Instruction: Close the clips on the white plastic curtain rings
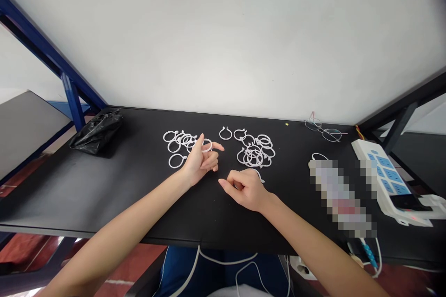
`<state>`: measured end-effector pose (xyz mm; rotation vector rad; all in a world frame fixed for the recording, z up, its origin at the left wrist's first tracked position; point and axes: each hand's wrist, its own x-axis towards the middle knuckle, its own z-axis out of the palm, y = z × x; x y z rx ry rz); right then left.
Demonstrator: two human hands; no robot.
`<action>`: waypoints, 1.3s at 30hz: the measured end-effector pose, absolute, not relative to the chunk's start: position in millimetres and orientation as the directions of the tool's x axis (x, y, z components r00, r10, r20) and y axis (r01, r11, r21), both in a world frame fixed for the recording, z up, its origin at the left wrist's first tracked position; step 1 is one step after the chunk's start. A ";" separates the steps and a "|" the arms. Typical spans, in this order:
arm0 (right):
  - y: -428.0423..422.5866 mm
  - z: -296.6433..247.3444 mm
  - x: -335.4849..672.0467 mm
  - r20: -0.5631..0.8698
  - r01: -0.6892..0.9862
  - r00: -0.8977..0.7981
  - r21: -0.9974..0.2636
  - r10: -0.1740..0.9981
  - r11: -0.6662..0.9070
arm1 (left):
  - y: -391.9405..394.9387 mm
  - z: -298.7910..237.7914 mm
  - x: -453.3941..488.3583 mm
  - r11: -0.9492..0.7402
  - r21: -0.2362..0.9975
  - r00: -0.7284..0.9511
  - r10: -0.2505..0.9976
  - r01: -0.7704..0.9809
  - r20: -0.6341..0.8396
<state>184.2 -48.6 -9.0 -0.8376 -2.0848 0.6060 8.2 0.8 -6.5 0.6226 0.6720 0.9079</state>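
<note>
My left hand [202, 162] hovers over the black table [104, 185] beside the left group of white plastic rings [181, 141]; its fingers curl and one white ring [207, 145] sits between thumb and forefinger. My right hand [245, 189] rests on the table just below the right pile of white rings [256, 151], fingers curled, index finger pointing left; a bit of white ring [259, 176] shows behind its knuckles. Two open rings [226, 133] lie apart between the piles.
A crumpled black plastic bag [97, 132] lies at the left back. Eyeglasses [325, 131] sit near the wall at right. A white power strip [390, 181] and a blurred-out object [339, 197] occupy the right side. Cables hang below the front edge.
</note>
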 end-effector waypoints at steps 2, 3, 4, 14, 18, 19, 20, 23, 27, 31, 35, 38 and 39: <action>-48.7 -9.2 184.2 0.495 0.356 -0.467 -0.652 0.732 0.669 | 2.2 -7.3 7.7 0.487 0.687 0.448 0.856 -0.539 -0.256; -48.8 -9.4 184.3 0.496 0.358 -0.466 -0.651 0.733 0.669 | 3.1 -7.4 7.5 0.492 0.663 0.447 0.857 -0.564 -0.256; -48.9 -9.8 184.4 0.496 0.360 -0.464 -0.651 0.734 0.668 | 4.0 -7.3 7.1 0.499 0.637 0.445 0.857 -0.588 -0.260; -48.9 -12.6 184.6 0.496 0.361 -0.460 -0.653 0.737 0.665 | 7.6 -1.9 3.5 0.568 0.443 0.462 0.823 -0.694 -0.331; -48.4 -11.6 184.1 0.501 0.369 -0.458 -0.644 0.734 0.670 | 6.5 -3.7 5.1 0.591 0.411 0.479 0.805 -0.694 -0.349; -48.4 -11.4 183.9 0.504 0.371 -0.458 -0.640 0.733 0.672 | 6.2 -3.9 5.3 0.591 0.406 0.477 0.805 -0.697 -0.353; -48.4 -11.3 183.8 0.507 0.372 -0.456 -0.638 0.732 0.674 | 5.9 -3.9 5.4 0.589 0.404 0.472 0.806 -0.700 -0.357; -48.7 -11.3 183.7 0.506 0.373 -0.455 -0.639 0.732 0.673 | 5.4 -2.8 5.5 0.577 0.411 0.451 0.814 -0.706 -0.367; -49.1 -11.0 183.8 0.496 0.373 -0.456 -0.648 0.739 0.665 | 4.8 -0.8 5.9 0.588 0.413 0.442 0.803 -0.695 -0.399; -49.1 -10.7 183.5 0.485 0.372 -0.457 -0.658 0.746 0.655 | 4.3 -0.8 6.4 0.592 0.411 0.443 0.800 -0.693 -0.406; -49.0 -11.9 183.1 0.491 0.362 -0.454 -0.661 0.744 0.657 | 3.6 -1.1 6.4 0.594 0.413 0.444 0.798 -0.690 -0.407; -48.6 -12.1 183.3 0.493 0.360 -0.450 -0.664 0.745 0.656 | 2.4 0.3 6.3 0.612 0.422 0.460 0.787 -0.669 -0.411; -48.5 -11.5 183.5 0.476 0.363 -0.451 -0.675 0.755 0.642 | 1.9 1.1 6.3 0.623 0.427 0.472 0.779 -0.656 -0.413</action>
